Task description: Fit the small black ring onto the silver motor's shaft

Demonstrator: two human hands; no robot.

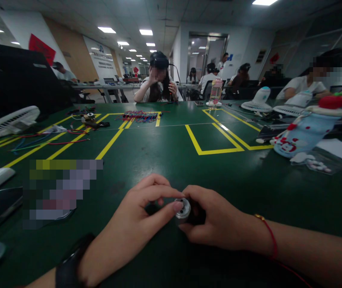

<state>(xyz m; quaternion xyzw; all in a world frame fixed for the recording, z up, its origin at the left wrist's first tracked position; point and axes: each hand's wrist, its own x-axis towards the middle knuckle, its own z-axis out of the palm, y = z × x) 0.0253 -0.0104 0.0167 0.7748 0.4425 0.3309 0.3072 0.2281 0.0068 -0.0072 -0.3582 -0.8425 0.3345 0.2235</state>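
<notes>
A small silver metal cylinder (183, 213) with small dark holes in its top face is held upright low in the middle of the view. My right hand (214, 218) is wrapped round it from the right, thumb nearest me. From the left, my left hand (142, 212) touches it, with the thumb on the top face and the index fingertip at the far rim. A black watch is on my left wrist, and a red string bracelet is on my right wrist.
The green table (153, 160) has yellow tape lines. Wires (142, 116) lie at the far middle, more at the left. A blue bottle (305, 130) and white fans (256, 102) stand right. Across the table sits a person (157, 84).
</notes>
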